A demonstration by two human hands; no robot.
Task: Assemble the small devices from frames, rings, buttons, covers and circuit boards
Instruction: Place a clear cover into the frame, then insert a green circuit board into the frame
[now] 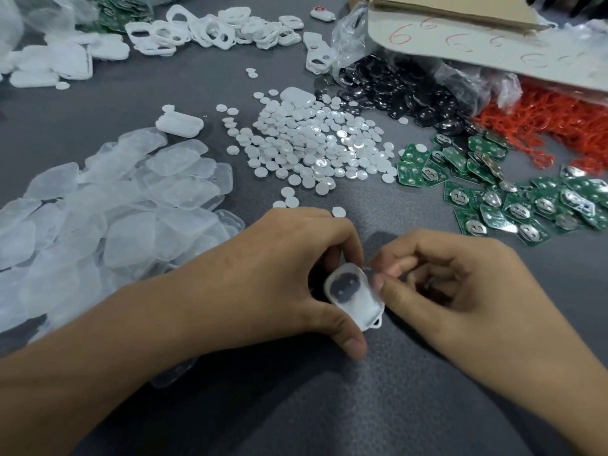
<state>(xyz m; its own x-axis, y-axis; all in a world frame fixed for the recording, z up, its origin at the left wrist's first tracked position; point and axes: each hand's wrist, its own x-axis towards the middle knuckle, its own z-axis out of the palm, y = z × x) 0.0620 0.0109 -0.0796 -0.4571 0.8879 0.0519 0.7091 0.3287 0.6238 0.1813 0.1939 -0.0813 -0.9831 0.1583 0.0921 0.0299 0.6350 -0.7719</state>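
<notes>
Left hand (289, 274) over tabletop (362, 406), fingers curled round device (353, 296), thumb at its lower edge. Device sits between both hands. Right hand (460, 291): fingers curled, thumb and forefinger tips pinching device's right rim.

Tilted translucent white frame (353, 299) with dark round insert (342, 286)

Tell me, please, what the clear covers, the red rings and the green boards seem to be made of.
Clear covers: likely frosted, translucent plastic; the heap beneath shows dimly through.
Red rings: probably rubber or silicone; thin loops lying limp and tangled.
Green boards: matte green laminate, it seems, with shiny metal clips that glint.
</notes>
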